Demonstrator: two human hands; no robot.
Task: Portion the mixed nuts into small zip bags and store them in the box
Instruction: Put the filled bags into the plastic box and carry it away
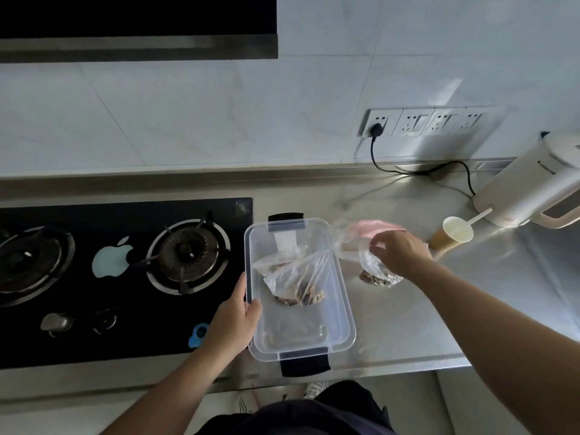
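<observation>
The left hand (237, 318) grips the left rim of the clear box (337, 309), thumb hooked over the edge and fingers along the outer wall. The box sits on the steel counter (408, 324) just beside the hob (94, 277), with a dark clip at its near end and another at its far end. Inside it, toward the middle, lies one zip bag (293, 277) with a dark heap of nuts at its lower end (the upper part is crumpled and looks mostly empty).

To the right of the box, the right hand (400, 251) pinches the top of a second bag (375, 271), whose nut-filled bottom rests on the counter. This bag is outside the box, close to its right wall but apart from it. Just behind the hand lie loose clear plastic (345, 237) and something pink (376, 226); what the pink thing is I cannot tell.

Farther right stands a paper cup (452, 235) with a white stick (478, 216) leaning out of it. Beyond that, a cream kettle (533, 186) stands at the frame's edge, and a black cord (417, 171) runs along the counter to a plug (376, 128) in the wall sockets.
</observation>
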